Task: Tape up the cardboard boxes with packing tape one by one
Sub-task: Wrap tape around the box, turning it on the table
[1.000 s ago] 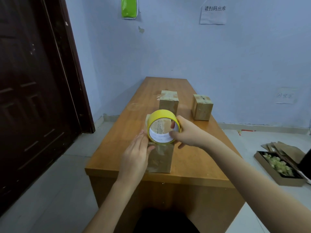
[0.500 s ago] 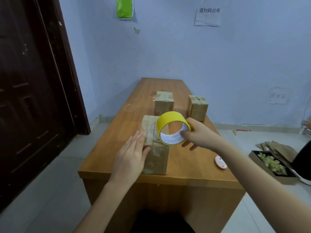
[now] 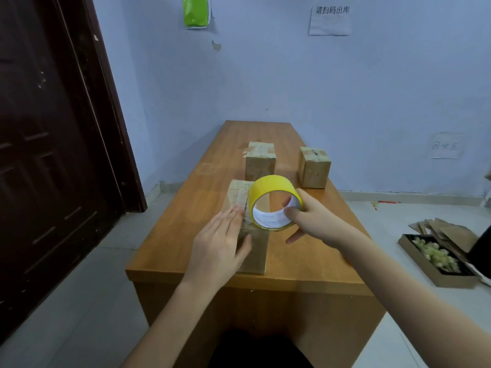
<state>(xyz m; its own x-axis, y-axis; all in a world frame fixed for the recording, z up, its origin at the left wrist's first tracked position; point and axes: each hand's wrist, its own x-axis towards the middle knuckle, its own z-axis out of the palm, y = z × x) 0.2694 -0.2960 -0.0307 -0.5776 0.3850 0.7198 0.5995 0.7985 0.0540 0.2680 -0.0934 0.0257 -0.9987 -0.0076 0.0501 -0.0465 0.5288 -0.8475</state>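
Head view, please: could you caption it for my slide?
Left hand flat on the nearest cardboard box, right hand gripping the yellow tape roll above it.

A single head-worn view looks forward and down along the long orange-brown wooden surface toward the pale blue wall. The surface's near edge lies close below; the dark brown door stands left.

A small packing room or stockroom: a plain wooden tabletop carries taped cardboard boxes, a printed notice hangs on the bare blue wall above it, and flattened cardboard lies on the floor right of it.
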